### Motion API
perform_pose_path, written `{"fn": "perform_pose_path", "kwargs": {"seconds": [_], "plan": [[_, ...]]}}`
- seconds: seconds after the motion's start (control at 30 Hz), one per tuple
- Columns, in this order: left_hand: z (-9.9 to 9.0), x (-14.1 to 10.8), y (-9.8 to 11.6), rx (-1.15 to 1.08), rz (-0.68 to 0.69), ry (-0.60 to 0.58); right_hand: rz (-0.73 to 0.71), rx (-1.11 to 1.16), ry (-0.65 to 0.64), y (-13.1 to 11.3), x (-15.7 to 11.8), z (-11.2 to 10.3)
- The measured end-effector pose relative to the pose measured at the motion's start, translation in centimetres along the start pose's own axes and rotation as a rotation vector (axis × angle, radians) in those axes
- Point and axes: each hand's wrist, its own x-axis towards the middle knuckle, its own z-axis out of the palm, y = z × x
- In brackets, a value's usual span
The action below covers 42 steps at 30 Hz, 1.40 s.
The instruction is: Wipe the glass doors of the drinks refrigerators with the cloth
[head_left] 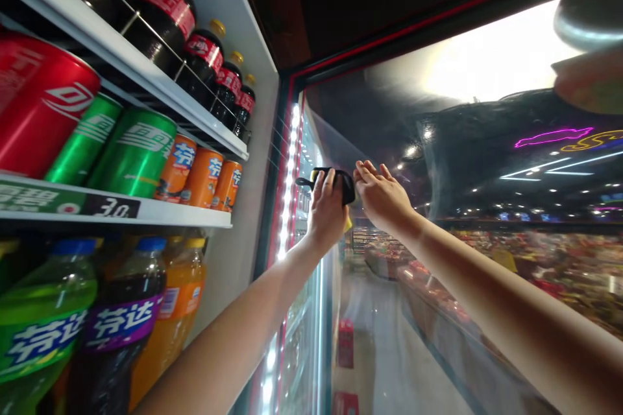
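My left hand (329, 204) is stretched forward to the glass door (467, 188) of a drinks fridge. Its fingers lie over a small black object with a strap-like tab and yellow edges (348, 189); its exact kind does not show. Just to its right, my right hand (382, 194) is raised with fingers extended. Its palm faces the glass, and it seems to hold nothing; whether it touches the pane I cannot tell.
At left, the fridge shelf (195, 214) bears red, green and orange cans (202, 175). Cola bottles (204, 52) stand above, and green, purple and orange soda bottles (121, 311) below. A lit strip (290, 188) runs along the frame. Through the glass, a shop aisle (365, 350) shows blurred.
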Motion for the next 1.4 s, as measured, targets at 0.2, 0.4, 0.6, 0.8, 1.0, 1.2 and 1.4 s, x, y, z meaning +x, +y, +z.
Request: {"fn": "perform_pose_path", "kwargs": {"seconds": [0.2,0.4,0.6,0.8,1.0,1.2,1.4], "plan": [[-0.5,6.4,-2.9,0.019,-0.037,-0.015,0.068,-0.032,0.043,-0.8,0.6,0.8],[-1.4,0.1,-3.6,0.040,-0.119,0.023,0.040,0.016,0.059,-0.8,-1.0,1.4],[-1.6,-3.3,-1.4,0.014,0.112,-0.099,0.024,0.018,0.037,-1.4,-1.5,0.9],[-4.2,4.7,-6.9,0.183,0.043,-0.174,0.025,-0.026,0.045,-1.6,-1.1,1.0],[-4.8,-3.8,-6.2,0.188,-0.085,-0.039,-0.003,0.014,0.020,-1.0,-1.2,0.8],[-4.7,-8.4,-5.3,0.179,-0.113,-0.031,-0.038,0.001,-0.017,-0.7,-1.0,0.5],[-3.6,3.3,-7.7,0.138,-0.170,0.005,-0.059,0.003,0.035,-0.8,-0.9,0.7]]}}
